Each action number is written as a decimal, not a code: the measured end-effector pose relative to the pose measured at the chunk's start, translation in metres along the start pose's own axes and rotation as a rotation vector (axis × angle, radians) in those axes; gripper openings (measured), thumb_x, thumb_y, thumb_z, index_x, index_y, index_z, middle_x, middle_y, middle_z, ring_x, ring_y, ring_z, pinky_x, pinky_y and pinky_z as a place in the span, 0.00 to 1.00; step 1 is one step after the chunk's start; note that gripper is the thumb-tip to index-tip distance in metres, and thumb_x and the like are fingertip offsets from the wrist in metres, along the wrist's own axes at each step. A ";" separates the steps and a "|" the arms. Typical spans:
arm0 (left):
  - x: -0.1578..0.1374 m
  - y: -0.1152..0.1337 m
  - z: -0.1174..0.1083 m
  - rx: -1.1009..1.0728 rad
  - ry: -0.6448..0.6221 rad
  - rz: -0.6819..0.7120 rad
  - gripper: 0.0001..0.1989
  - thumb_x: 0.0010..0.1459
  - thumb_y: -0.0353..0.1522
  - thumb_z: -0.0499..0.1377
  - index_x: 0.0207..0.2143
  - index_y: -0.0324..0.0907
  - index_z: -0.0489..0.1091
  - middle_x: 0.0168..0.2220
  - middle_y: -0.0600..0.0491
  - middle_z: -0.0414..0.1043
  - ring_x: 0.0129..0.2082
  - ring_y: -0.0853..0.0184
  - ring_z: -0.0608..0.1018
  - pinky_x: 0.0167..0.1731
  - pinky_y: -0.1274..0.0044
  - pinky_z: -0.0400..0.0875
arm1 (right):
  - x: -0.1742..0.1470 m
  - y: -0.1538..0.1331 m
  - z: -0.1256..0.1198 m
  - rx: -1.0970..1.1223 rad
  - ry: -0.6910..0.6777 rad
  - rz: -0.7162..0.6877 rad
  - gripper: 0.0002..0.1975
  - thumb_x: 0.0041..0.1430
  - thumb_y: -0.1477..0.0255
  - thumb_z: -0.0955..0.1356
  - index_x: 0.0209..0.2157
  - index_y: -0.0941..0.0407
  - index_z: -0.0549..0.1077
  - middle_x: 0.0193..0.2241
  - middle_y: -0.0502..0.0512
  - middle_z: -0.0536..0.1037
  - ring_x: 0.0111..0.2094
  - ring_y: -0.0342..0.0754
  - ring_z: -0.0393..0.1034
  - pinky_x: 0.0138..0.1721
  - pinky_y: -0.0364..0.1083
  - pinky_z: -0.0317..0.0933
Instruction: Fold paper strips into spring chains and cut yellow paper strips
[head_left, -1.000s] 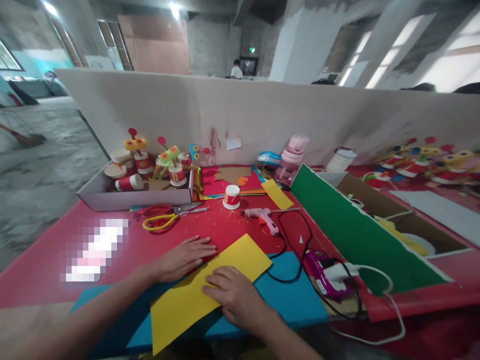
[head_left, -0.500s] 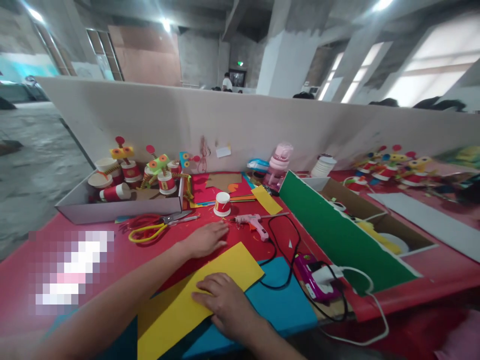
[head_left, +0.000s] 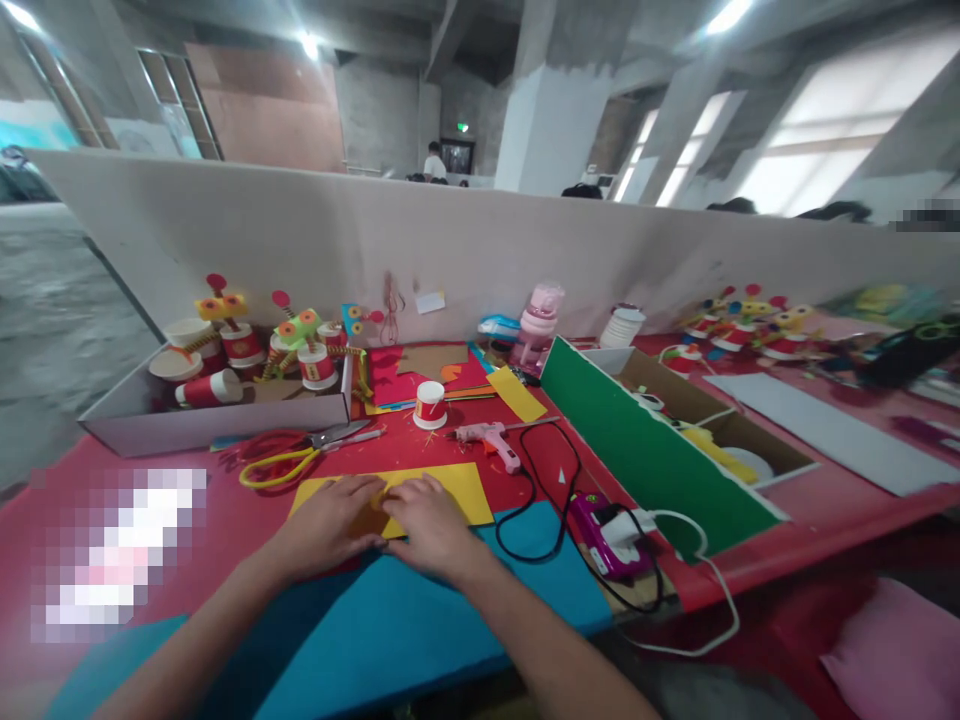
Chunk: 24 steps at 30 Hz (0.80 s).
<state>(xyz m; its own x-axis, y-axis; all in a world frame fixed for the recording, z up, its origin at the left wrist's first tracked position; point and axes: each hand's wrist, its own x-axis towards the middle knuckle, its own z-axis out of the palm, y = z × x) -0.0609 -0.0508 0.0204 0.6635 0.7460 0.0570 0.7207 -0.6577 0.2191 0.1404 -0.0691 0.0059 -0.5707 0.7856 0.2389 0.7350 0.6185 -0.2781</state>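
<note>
A yellow paper sheet (head_left: 466,488) lies crosswise on the red-covered table. My left hand (head_left: 330,525) and my right hand (head_left: 431,520) meet near its middle. Fingers of both hands rest over the sheet and the thumbs are at its near edge, so both hands appear closed on it. Just beyond stands a red and white paper cup (head_left: 430,408). A pink glue gun (head_left: 489,440) lies to the right of the cup, and yellow-handled scissors (head_left: 281,467) lie to the left. Blue sheeting (head_left: 405,630) covers the table's near part.
A white box (head_left: 217,425) at the left holds cups and cup figures. On the right, a box with a green side (head_left: 637,450) stands near a purple power strip (head_left: 611,545) with cords. Behind are a pink bottle (head_left: 537,325) and a white partition (head_left: 465,230).
The yellow sheet has turned from slanted to crosswise and moved away from me. My left hand has come back onto it, my right hand has moved forward, and both now sit close together.
</note>
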 end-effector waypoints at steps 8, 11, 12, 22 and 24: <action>-0.004 -0.005 0.025 0.144 0.085 0.089 0.20 0.63 0.40 0.49 0.55 0.47 0.65 0.57 0.47 0.66 0.57 0.55 0.67 0.53 0.63 0.62 | -0.030 0.088 -0.064 -0.150 0.196 0.822 0.14 0.61 0.70 0.64 0.46 0.61 0.72 0.45 0.67 0.73 0.42 0.54 0.71 0.41 0.48 0.62; -0.004 -0.007 0.028 0.155 0.115 0.104 0.23 0.62 0.44 0.50 0.57 0.47 0.63 0.57 0.46 0.65 0.57 0.54 0.66 0.53 0.62 0.61 | -0.026 0.104 -0.068 -0.156 0.030 0.916 0.12 0.58 0.70 0.67 0.42 0.61 0.74 0.43 0.67 0.75 0.41 0.54 0.73 0.37 0.45 0.62; -0.005 -0.007 0.028 0.153 0.122 0.119 0.24 0.61 0.46 0.51 0.57 0.48 0.63 0.57 0.46 0.65 0.57 0.54 0.66 0.53 0.62 0.61 | -0.025 0.107 -0.067 -0.151 0.007 0.921 0.12 0.57 0.71 0.67 0.42 0.61 0.75 0.41 0.67 0.76 0.41 0.54 0.73 0.37 0.44 0.62; -0.004 -0.004 0.024 0.122 0.166 0.128 0.20 0.62 0.43 0.50 0.55 0.52 0.66 0.53 0.49 0.68 0.54 0.57 0.67 0.51 0.65 0.62 | -0.019 0.122 -0.052 -0.216 0.089 1.027 0.12 0.57 0.72 0.65 0.41 0.61 0.75 0.39 0.67 0.78 0.40 0.55 0.75 0.36 0.45 0.63; -0.004 -0.004 0.023 0.119 0.166 0.126 0.20 0.62 0.43 0.50 0.54 0.52 0.66 0.53 0.49 0.68 0.54 0.58 0.67 0.51 0.65 0.62 | -0.012 0.125 -0.050 -0.221 0.103 1.030 0.13 0.57 0.72 0.66 0.42 0.61 0.74 0.39 0.67 0.78 0.40 0.55 0.75 0.36 0.45 0.63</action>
<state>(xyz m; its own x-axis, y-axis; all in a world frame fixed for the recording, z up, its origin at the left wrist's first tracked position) -0.0613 -0.0537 -0.0032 0.7146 0.6578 0.2379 0.6595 -0.7470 0.0844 0.2576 -0.0017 0.0149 0.3924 0.9175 0.0646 0.9027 -0.3707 -0.2184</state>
